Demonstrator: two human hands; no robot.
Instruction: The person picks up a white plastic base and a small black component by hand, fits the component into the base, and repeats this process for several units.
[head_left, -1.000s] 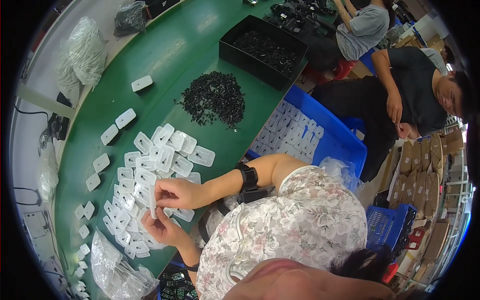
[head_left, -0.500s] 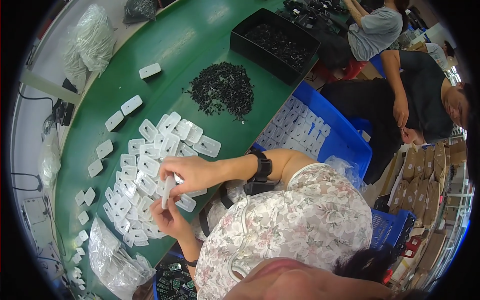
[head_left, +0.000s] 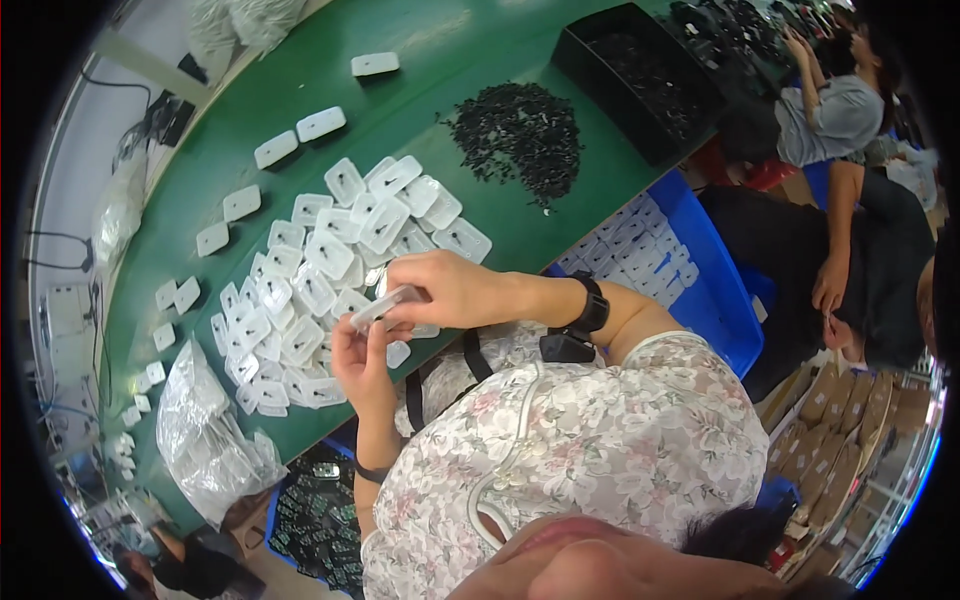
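Observation:
Both hands meet over the near side of a pile of translucent white plastic covers (head_left: 325, 255). A single plastic cover (head_left: 388, 305) is tilted between them. My right hand (head_left: 440, 287), with a black band on the wrist, is closed on its upper end. Thumb and fingers of my left hand (head_left: 362, 362) pinch at its lower end. Any small part in those fingertips is too small to make out. The piled covers are shallow, rounded rectangles, many showing a small black piece inside. Beyond them lies a heap of small black parts (head_left: 520, 140).
A black bin (head_left: 640, 85) of dark parts stands at the far right of the green table (head_left: 420, 90). Below the edge sits a blue crate (head_left: 725, 290) with rows of covers. A clear plastic bag (head_left: 205, 430) lies at left; another person (head_left: 850, 230) sits at right.
The view has shifted, so the table's contents sit higher in the picture. The cover in my hands has turned from nearly upright to a flatter slant, still held between both hands.

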